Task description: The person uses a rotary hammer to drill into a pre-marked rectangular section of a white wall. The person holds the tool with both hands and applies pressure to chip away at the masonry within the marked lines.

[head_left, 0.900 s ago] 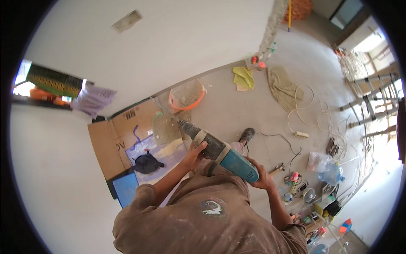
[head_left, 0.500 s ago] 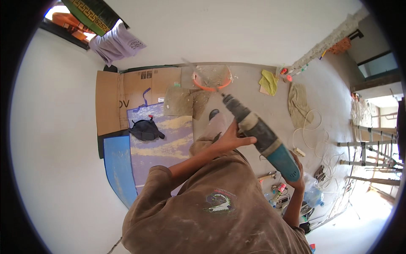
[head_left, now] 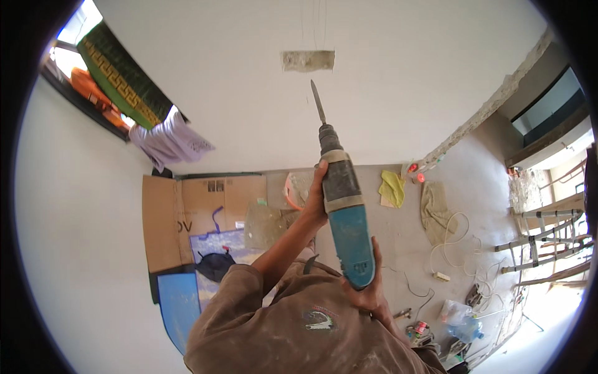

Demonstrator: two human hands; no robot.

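I hold a teal and black rotary hammer drill upright in the picture, a pointed chisel bit at its top end. My left hand is closed on its front body, thumb along the left side. My right hand grips the rear end, partly hidden by the teal housing. Just beyond the bit's tip, the white wall has a rough rectangular recess with thin vertical lines above it; whether the tip touches the wall I cannot tell.
Cardboard, a blue board and a black bag lie at left. An orange-rimmed bucket stands by the wall. Cloths, cables, a large water bottle and a ladder are at right. Towels hang upper left.
The drill has swung from pointing up-left to nearly straight up, its bit rising toward the wall recess; both hands moved with it. The view shifted, so the wall now fills more of the top.
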